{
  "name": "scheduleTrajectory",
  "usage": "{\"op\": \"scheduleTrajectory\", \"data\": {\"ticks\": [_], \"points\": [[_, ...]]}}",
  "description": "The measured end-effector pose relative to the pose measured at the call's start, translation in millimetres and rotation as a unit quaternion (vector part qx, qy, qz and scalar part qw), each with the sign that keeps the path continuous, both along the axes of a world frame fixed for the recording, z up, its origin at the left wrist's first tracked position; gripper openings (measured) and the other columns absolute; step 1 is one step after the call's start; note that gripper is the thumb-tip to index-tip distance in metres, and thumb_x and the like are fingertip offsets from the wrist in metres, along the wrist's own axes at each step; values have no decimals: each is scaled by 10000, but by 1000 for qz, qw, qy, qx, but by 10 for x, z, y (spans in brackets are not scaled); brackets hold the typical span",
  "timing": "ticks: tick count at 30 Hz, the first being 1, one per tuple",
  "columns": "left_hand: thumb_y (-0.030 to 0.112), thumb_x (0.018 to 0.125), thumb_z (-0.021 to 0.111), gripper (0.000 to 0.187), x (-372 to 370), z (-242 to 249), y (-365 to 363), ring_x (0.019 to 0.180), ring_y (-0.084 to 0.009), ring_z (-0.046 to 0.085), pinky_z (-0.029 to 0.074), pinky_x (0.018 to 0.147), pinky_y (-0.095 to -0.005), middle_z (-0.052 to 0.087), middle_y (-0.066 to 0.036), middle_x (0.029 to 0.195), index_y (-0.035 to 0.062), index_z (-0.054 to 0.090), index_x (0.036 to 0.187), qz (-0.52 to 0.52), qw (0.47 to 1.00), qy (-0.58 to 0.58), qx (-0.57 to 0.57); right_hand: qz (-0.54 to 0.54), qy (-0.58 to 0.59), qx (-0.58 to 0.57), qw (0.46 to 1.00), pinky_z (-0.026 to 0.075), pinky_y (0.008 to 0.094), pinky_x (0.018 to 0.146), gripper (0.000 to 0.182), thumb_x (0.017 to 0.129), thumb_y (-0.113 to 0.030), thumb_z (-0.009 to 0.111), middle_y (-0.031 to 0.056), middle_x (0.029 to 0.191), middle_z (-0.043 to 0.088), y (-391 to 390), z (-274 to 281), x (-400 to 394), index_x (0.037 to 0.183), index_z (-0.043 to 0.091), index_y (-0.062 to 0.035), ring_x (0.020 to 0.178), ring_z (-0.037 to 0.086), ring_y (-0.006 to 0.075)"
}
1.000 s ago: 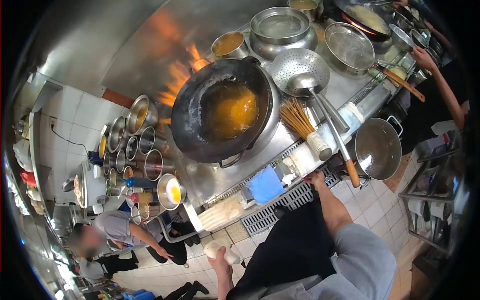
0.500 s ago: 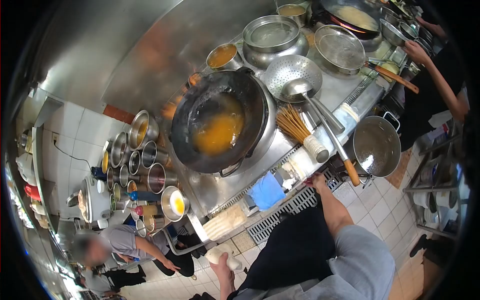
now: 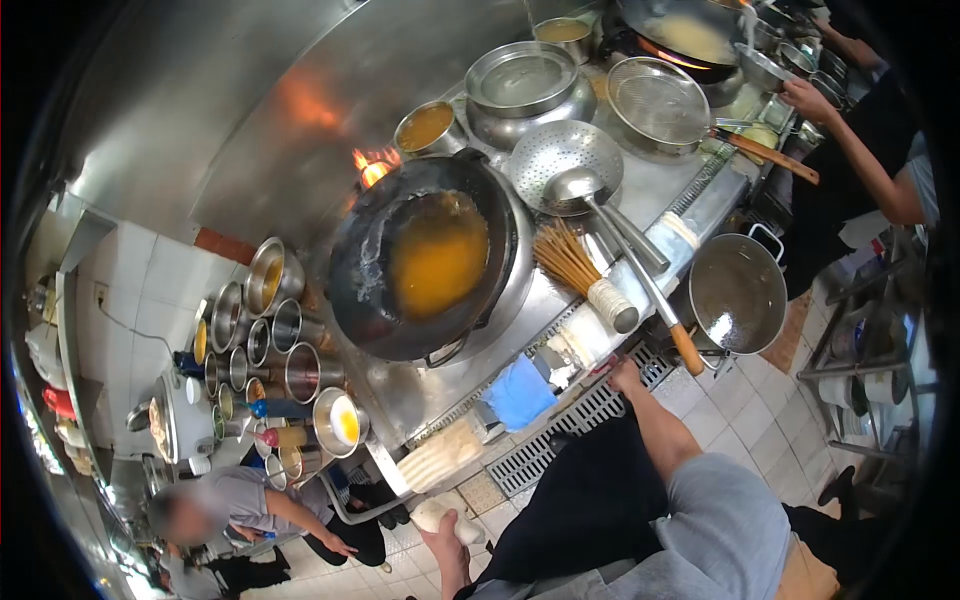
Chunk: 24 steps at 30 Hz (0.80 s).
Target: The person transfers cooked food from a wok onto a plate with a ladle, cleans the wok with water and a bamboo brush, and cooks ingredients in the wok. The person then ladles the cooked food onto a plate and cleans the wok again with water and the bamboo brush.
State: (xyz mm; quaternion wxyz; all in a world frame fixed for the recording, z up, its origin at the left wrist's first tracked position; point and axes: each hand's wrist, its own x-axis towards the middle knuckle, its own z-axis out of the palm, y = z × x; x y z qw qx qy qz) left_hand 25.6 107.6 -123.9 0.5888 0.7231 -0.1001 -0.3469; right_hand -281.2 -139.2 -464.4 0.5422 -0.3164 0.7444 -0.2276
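Note:
My left hand point(image 3: 447, 540) is closed around a folded off-white cloth point(image 3: 436, 515), low at the front of the stove. At the stove's front edge is my right hand point(image 3: 625, 374), its fingers curled in beside a small reddish patch; what they grip is hidden. A large black wok point(image 3: 362, 290) sits on the burner with yellow-orange liquid point(image 3: 440, 262) in it. Flames point(image 3: 373, 168) rise behind its far rim. Between my hands, a blue cloth point(image 3: 520, 393) and a flat beige cloth point(image 3: 440, 456) lie along the front ledge.
Right of the wok are a perforated strainer point(image 3: 548, 152), a ladle point(image 3: 575, 186), a bamboo brush point(image 3: 580, 262) and a mesh strainer point(image 3: 655, 98). A deep pot point(image 3: 745, 290) stands beside the counter. Steel containers point(image 3: 303, 372) crowd the left. Another person's hand point(image 3: 808, 100) is at right.
The flames behind the wok show brighter and higher. The view has shifted slightly, moving the stove left in the picture. Both my hands keep nearly the same positions.

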Motion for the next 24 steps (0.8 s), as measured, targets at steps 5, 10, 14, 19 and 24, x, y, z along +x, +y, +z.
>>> {"op": "scheduleTrajectory", "data": {"ticks": [5, 10, 14, 19, 24], "points": [[61, 805, 644, 529, 392, -599, 365, 967, -266, 607, 512, 831, -386, 602, -171, 1132, -46, 464, 1291, -127, 975, -167, 68, 227, -263, -68, 935, 496, 264, 532, 224, 931, -205, 618, 31, 699, 634, 382, 2429, 6, 1028, 674, -11, 559, 572, 99], [196, 806, 708, 664, 216, -308, -239, 961, -303, 601, 519, 817, -408, 588, -217, 1177, -62, 421, 1346, -99, 993, 27, 64, 177, 332, -440, 815, 464, 412, 774, 367, 822, -231, 682, 125, 1056, 561, -210, 3783, -217, 1156, 619, -92, 981, 515, 300], [339, 762, 747, 943, 123, -87, -625, 1069, -346, 541, 465, 917, -453, 494, -262, 1294, -76, 243, 1442, -33, 960, -63, 271, 359, 371, -203, 832, 515, 435, 763, 514, 793, -336, 652, 193, 1001, 654, -707, 3380, -180, 1255, 581, -121, 930, 636, 347], [88, 781, 650, 546, 70, -89, -720, 1018, -275, 601, 513, 873, -408, 580, -176, 1183, -63, 457, 1270, 37, 995, 45, -77, 270, 225, -284, 892, 533, 407, 618, 590, 802, -423, 635, 180, 858, 684, -917, 2652, -249, 1317, 534, -155, 715, 671, 293], [50, 796, 638, 464, 149, -55, -348, 949, -224, 630, 513, 817, -353, 635, -115, 1082, -49, 520, 1234, 101, 990, 9, -96, -7, -306, -165, 937, 466, 272, 377, 660, 838, -122, 654, 121, 938, 624, -120, 3928, -89, 1409, 327, -84, 587, 603, 169]]}}
